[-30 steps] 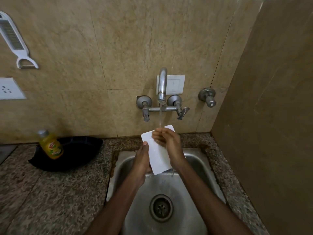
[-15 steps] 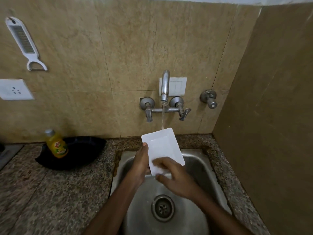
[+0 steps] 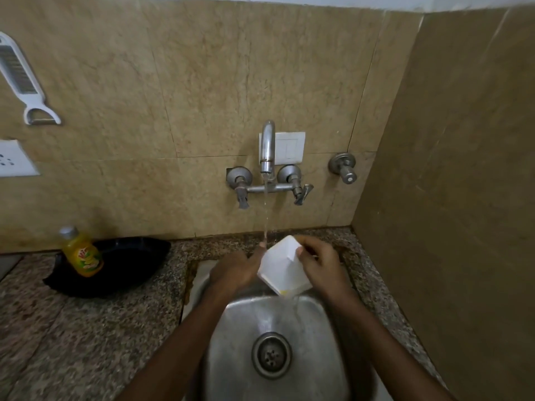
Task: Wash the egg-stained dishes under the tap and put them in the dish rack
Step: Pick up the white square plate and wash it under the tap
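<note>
Your left hand (image 3: 234,270) and right hand (image 3: 318,263) hold the white square dish (image 3: 282,264) tilted over the stainless steel sink (image 3: 327,357), directly below the wall-mounted chrome tap (image 3: 267,146). The thin stream of water (image 3: 265,209) lands at the dish's upper corner, close to a left fingertip, and runs off the lower corner into the basin.

Finger state: the left hand grips the left edge, with most of its fingers hidden behind the dish. The right hand's fingers curl over the upper right edge and pinch it.

A small yellow egg stain (image 3: 285,291) sits on the lower rim, so washing is judged incomplete. The dish rack is not in view.

Handling notes:
- The dish appears light and rigid; it should not flex under finger pressure.
- The wet, glossy surface is likely slippery. Hold it by the raised rim on two opposite edges, not by the flat face.
- If the material is ceramic, a drop into the steel basin could chip it; the material cannot be confirmed.
- Support the dish with one hand while the other rubs the stained rim.

On the speckled granite counter (image 3: 101,328) to the left, a yellow bottle (image 3: 82,256) stands in front of a black pan (image 3: 130,264).
</note>
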